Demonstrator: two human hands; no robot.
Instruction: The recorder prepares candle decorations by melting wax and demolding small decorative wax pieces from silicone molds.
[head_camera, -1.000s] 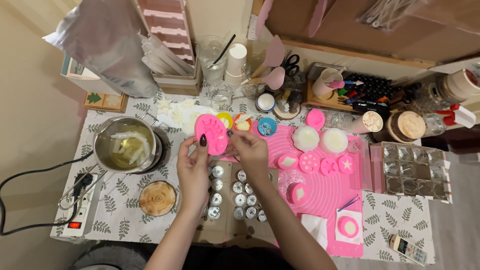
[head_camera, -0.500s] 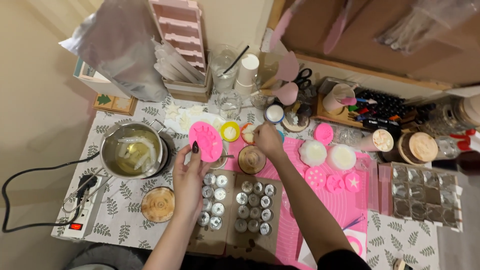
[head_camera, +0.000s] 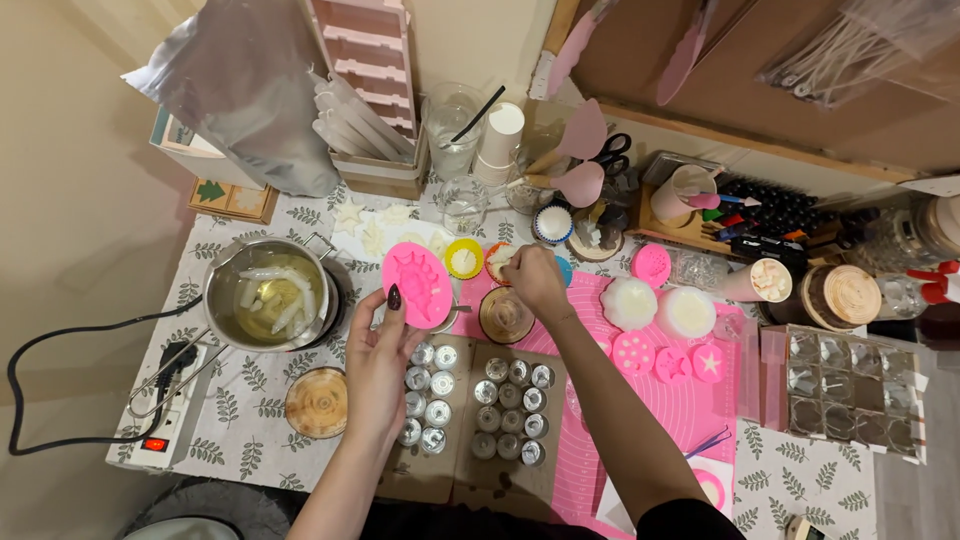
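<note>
Rows of small metal cups (head_camera: 470, 405) crowd the table just below the pink oval mould (head_camera: 418, 284), a steel pot (head_camera: 268, 305) standing left of it. The left hand (head_camera: 381, 355) grips the mould's lower edge, its moulded face showing shallow shaped hollows. The right hand (head_camera: 532, 278) pinches closed over an orange cup (head_camera: 497, 260) right of the mould.

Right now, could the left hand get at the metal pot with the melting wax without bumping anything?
Probably yes. The left hand is beside the metal pot, with only bare tablecloth between them. But its fingers are holding the pink oval mold, so it would have to reach with the mold or set it down.
</note>
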